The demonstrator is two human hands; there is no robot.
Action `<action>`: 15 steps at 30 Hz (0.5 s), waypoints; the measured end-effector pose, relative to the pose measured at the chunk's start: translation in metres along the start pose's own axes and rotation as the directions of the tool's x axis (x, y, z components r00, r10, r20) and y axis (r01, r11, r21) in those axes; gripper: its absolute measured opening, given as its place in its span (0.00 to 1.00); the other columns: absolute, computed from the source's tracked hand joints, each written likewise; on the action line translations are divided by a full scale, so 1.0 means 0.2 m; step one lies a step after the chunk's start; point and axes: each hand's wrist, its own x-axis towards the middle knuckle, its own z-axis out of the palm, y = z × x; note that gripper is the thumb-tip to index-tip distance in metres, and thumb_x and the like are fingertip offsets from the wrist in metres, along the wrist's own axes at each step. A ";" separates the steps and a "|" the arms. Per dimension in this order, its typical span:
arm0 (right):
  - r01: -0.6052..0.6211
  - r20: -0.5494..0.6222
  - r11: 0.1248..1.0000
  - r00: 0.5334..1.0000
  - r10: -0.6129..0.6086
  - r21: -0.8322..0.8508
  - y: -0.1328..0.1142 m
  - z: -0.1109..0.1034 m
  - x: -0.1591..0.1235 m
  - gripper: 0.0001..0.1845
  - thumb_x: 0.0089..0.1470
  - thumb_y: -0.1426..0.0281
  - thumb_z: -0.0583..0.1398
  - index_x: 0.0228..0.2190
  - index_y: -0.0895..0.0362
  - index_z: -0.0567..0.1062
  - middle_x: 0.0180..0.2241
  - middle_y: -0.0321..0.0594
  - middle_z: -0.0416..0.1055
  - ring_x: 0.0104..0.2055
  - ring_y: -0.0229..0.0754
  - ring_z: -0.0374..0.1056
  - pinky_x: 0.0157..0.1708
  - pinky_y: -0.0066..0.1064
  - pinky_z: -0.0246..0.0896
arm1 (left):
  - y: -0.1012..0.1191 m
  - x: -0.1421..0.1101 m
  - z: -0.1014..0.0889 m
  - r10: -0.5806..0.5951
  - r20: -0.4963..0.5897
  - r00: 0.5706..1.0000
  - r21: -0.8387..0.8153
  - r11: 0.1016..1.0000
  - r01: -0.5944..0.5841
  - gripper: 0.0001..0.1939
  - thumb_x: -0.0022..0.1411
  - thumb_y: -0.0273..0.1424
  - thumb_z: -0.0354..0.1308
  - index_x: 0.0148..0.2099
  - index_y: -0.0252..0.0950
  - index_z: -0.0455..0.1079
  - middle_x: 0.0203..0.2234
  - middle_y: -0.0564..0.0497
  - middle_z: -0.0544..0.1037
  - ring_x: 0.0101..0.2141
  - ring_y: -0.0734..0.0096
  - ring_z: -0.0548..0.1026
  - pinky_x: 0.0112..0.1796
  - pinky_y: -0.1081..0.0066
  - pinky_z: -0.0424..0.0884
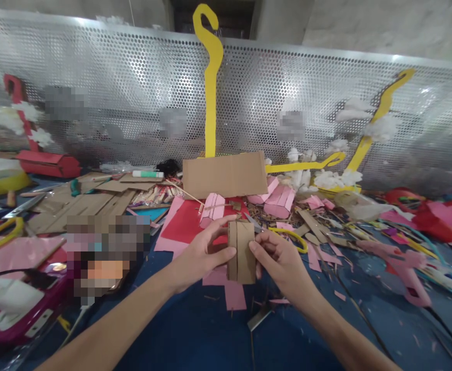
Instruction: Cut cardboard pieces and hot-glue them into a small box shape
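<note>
Overall, the brown cardboard piece (244, 257) shows a dark lengthwise line.

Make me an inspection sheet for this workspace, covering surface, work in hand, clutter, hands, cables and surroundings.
Surface: blue work surface, partly covered.
Work in hand: cardboard piece, lines running lengthwise; creases or seams, cannot tell.
Clutter: pink paper scraps, flat cardboard sheets to the left, pink glue gun to the right, metal strip, possibly a blade, in front.
Hands: left hand and right hand both hold the cardboard piece, one at each side.
Cables: black cable runs from the glue gun toward the picture's lower right.
Surroundings: perforated metal panel behind; yellow hooked strip stands upright before it.
</note>
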 end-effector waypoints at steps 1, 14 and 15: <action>-0.002 -0.003 1.000 1.000 0.002 0.000 0.00 0.00 0.00 0.17 0.62 0.55 0.62 0.31 0.54 0.67 0.19 0.27 0.67 0.17 0.34 0.67 0.20 0.26 0.60 | 0.00 0.00 0.00 0.005 0.002 1.000 0.010 1.000 -0.005 0.33 0.65 0.34 0.65 0.68 0.51 0.61 0.65 0.40 0.64 0.58 0.48 0.71 0.53 0.50 0.73; -0.026 0.037 1.000 0.999 0.026 -0.003 0.01 -0.01 0.00 0.17 0.61 0.56 0.63 0.32 0.55 0.67 0.22 0.27 0.66 0.17 0.31 0.65 0.20 0.25 0.59 | -0.01 0.02 -0.01 -0.037 -0.081 0.996 0.067 0.997 0.042 0.38 0.58 0.36 0.72 0.67 0.39 0.62 0.61 0.34 0.71 0.61 0.45 0.69 0.58 0.46 0.66; -0.027 0.043 1.000 0.999 0.027 0.001 0.01 -0.01 0.00 0.17 0.61 0.56 0.63 0.32 0.55 0.67 0.22 0.27 0.66 0.17 0.31 0.65 0.20 0.24 0.59 | -0.02 0.02 -0.01 -0.047 -0.069 0.997 0.064 0.997 0.051 0.37 0.58 0.36 0.72 0.65 0.37 0.64 0.61 0.34 0.71 0.61 0.45 0.69 0.59 0.47 0.66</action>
